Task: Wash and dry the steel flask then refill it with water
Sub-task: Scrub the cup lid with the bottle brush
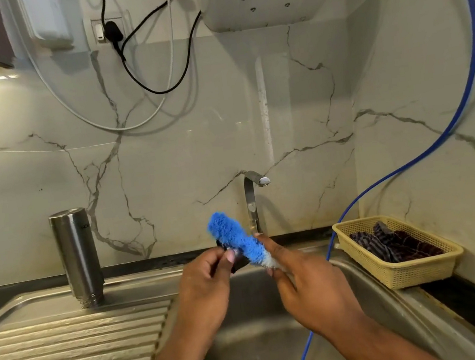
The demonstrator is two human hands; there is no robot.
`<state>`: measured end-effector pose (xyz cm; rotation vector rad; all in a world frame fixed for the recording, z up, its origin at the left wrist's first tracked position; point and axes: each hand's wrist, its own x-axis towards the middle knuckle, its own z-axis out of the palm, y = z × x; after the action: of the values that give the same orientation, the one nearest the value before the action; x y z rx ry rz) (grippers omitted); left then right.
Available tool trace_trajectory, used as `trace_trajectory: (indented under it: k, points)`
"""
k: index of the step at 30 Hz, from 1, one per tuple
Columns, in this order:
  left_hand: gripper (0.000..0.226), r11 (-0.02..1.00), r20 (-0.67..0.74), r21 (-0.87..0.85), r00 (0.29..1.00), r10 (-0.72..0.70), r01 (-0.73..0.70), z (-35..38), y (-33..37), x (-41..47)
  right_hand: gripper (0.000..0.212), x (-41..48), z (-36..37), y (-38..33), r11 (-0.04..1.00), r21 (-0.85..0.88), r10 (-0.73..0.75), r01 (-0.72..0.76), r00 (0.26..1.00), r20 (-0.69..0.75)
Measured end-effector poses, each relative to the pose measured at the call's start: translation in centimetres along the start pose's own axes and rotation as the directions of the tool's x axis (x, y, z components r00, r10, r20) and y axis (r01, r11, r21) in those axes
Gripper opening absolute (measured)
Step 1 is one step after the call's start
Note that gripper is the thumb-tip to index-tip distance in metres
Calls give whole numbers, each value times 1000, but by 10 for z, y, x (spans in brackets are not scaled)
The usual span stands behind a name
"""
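The steel flask (78, 258), a smooth brushed cylinder, stands mouth-down at middle left on the ribbed drainboard (71, 352). At centre, over the sink (252, 344), the left hand (205, 286) pinches a small dark piece (236, 263) in curled fingers. The right hand (307, 285) grips the fluffy blue brush (234, 237) by its pale end, bristles tilted up-left.
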<state>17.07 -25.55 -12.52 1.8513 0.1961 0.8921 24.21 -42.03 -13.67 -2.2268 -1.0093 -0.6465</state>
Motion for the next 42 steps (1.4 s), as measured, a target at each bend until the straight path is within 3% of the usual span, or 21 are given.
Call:
trace_trajectory:
  k: [3, 5, 8, 11, 13, 15, 17, 21, 26, 28, 30, 33, 36, 40, 42]
  points:
    - [14, 869, 93, 397, 955, 283, -296, 2, -14, 1, 61, 4, 1, 1, 986, 92, 132, -137, 989, 61]
    - [22, 770, 188, 463, 898, 398, -439, 2, -21, 4, 52, 7, -2, 7, 963, 129, 224, -238, 968, 113]
    - [34, 766, 226, 451, 889, 398, -458, 0, -21, 8, 28, 7, -8, 21, 927, 165, 300, -337, 930, 214]
    - [19, 952, 111, 240, 979, 169, -192, 2, -21, 9, 22, 2, -7, 29, 861, 278, 343, -427, 889, 302]
    - [22, 986, 84, -148, 994, -63, 75, 4, -16, 6, 32, 1, -5, 25, 828, 348, 345, -439, 889, 301]
    - [23, 851, 110, -473, 974, -200, 228, 4, -7, 5, 37, 2, -2, 20, 806, 417, 347, -420, 906, 242]
    - [22, 700, 125, -648, 949, -290, 300, 2, 1, 6, 38, 4, -2, 13, 774, 499, 354, -390, 920, 170]
    - [20, 576, 174, -726, 910, -375, 376, 2, 1, 8, 35, 6, -7, 3, 743, 597, 303, -304, 947, 105]
    - [20, 436, 120, -850, 915, -385, 295, -5, 0, 15, 28, 3, -11, 0, 710, 580, 306, -399, 917, 256]
    - [22, 502, 68, -829, 935, -348, 248, -8, -5, 17, 23, 2, -10, -1, 670, 584, 303, -457, 888, 347]
    - [18, 646, 39, -727, 954, -299, 232, -6, -9, 15, 18, 0, -11, -6, 597, 617, 301, -513, 856, 420]
    - [27, 804, 126, -547, 972, -197, 234, 7, -11, 2, 17, 0, -8, -11, 487, 653, 352, -579, 815, 460]
    - [26, 878, 193, -430, 971, -139, 211, 24, -7, -9, 20, 2, -3, -8, 407, 680, 415, -610, 787, 456]
    - [26, 914, -5, -391, 993, -122, 110, 15, -9, 2, 23, -3, -5, -25, 296, 781, 289, -550, 831, 476]
    - [28, 917, -12, -379, 991, -135, 121, 9, -15, 4, 25, 1, -2, -30, 286, 800, 300, -527, 842, 448]
